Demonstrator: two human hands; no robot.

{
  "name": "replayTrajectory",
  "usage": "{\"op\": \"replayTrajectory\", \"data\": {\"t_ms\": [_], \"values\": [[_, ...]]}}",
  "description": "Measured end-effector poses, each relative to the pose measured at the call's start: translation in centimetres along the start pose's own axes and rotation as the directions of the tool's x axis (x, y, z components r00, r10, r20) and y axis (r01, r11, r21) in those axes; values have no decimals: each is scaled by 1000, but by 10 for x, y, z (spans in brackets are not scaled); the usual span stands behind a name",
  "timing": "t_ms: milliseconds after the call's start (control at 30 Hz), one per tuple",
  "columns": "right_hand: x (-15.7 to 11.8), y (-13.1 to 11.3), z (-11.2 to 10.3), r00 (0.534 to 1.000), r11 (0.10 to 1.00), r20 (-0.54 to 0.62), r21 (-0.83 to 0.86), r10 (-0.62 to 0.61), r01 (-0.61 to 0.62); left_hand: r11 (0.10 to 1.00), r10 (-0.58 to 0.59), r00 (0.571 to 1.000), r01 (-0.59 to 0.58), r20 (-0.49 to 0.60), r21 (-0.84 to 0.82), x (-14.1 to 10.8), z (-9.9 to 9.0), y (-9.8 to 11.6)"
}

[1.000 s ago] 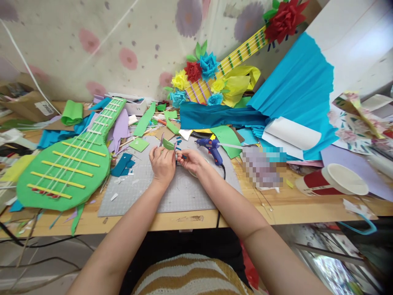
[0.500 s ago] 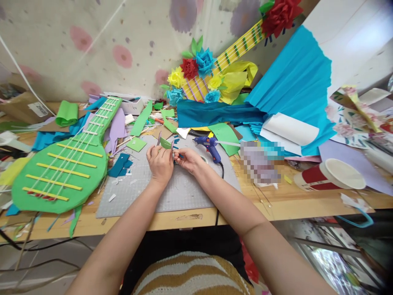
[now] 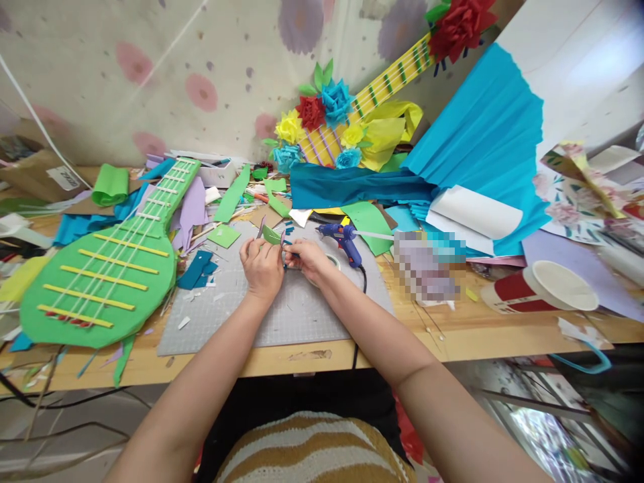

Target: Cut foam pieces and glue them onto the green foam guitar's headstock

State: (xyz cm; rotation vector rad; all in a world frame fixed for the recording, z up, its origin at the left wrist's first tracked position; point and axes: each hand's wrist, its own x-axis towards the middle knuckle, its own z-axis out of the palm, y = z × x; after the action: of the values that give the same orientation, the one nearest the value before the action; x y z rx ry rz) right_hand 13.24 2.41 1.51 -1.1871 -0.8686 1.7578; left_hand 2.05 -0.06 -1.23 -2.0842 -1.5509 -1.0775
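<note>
Over the grey cutting mat (image 3: 201,322), both hands meet at a small paper piece (image 3: 272,234) with green and purple parts. My left hand (image 3: 262,268) is closed around its lower part and covers most of it. Fingertips of my right hand (image 3: 306,260) pinch at its right side, by a small dark blue strip; exactly what they grip is partly hidden. Short dark blue strips (image 3: 288,229) show just beyond the fingers. A tape roll (image 3: 333,261) lies partly under my right wrist. Right of the hands is a blue glue gun (image 3: 343,240) with a white glue stick in it.
On the left lies a green paper lute (image 3: 100,282) with yellow strips. A yellow paper guitar (image 3: 372,100) with flowers leans at the back. Blue crepe paper (image 3: 483,147) and a paper cup (image 3: 543,287) are on the right. The black cord (image 3: 364,288) runs off the table's front edge.
The right fingers have shifted slightly at the paper piece, and more of the tape roll shows beside the wrist. The left hand stays almost in place.
</note>
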Motion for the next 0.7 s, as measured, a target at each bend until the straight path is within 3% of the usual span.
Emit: {"op": "replayTrajectory", "data": {"t_ms": [133, 233, 367, 500, 700], "values": [[4, 6, 3, 981, 957, -76, -243, -180, 156, 999, -22, 999, 23, 31, -36, 0, 0, 0], [3, 4, 4, 988, 965, -61, -231, -143, 125, 998, -44, 999, 45, 30, -43, 0, -2, 0], [-6, -6, 1, 998, 984, 48, -174, -43, 51, 997, -71, 997, 71, 16, -7, 0, -4, -3], [-16, -9, -7, 999, 959, 51, -282, -6, 21, 995, -100, 995, 100, -19, 0, 0, -5, -7], [-17, -5, -17, 997, 923, 20, -376, -74, 76, 989, -151, 988, 151, -34, -9, 1, -5, -10]]}}
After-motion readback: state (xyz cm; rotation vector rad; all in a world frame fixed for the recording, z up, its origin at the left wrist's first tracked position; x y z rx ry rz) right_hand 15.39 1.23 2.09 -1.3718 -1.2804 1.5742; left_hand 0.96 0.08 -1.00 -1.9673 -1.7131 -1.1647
